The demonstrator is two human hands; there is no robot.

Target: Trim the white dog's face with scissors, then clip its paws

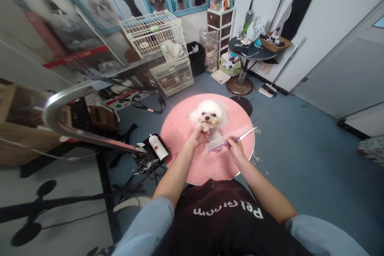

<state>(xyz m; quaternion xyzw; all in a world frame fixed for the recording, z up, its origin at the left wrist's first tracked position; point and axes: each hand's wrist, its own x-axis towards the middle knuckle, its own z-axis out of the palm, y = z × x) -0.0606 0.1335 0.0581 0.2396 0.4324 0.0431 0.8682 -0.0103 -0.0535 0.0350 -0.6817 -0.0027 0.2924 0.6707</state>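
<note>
The apron (223, 212) over my lap reads "Pet Groom" in white letters, upside down from where I look and bent by the folds. One white bottle (158, 147) beside the table carries a red mark, its print too small to read; the white writing on the red strip (75, 57) to my left is too blurred. My left hand (199, 137) is mostly closed, thumb and fingers pinching the fur under the chin of the white dog (209, 116). My right hand (235, 149) is closed around one purple comb (216, 146) and one pair of scissors (247, 133) (the blades point away to the right). The comb's teeth are at the dog's chest. There is one dog, facing me on one round pink table (177, 128). Behind it stand two stacked cages (172, 76) and one black bin (196, 60).
</note>
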